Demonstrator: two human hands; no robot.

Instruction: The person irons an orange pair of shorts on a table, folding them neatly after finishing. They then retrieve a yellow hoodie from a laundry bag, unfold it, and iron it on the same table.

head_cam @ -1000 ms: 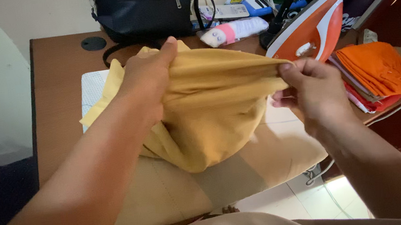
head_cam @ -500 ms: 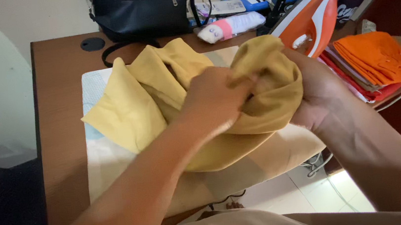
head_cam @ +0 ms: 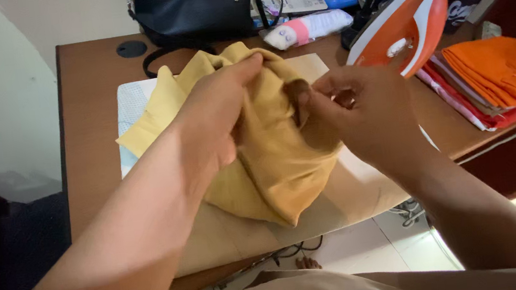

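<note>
A mustard-yellow cloth (head_cam: pixel 272 162) sits bunched and creased at the centre of the frame, lifted slightly over a pale padded mat (head_cam: pixel 352 192) on a brown desk (head_cam: pixel 87 131). The left hand (head_cam: pixel 217 120) clutches its upper folds with fingers curled tight; the right hand (head_cam: pixel 360 112) pinches a gathered fold between thumb and fingertips. An upright orange-and-white iron (head_cam: pixel 408 20) stands just beside the right hand, with folded orange fabric (head_cam: pixel 496 72) at the right edge. A dark bag (head_cam: pixel 196 7) crowds the top; bare desk lies at left.

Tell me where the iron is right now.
In the head view the orange and white iron stands on end at the upper right of the wooden table, just beyond the right hand and left of the folded orange cloth.
</note>
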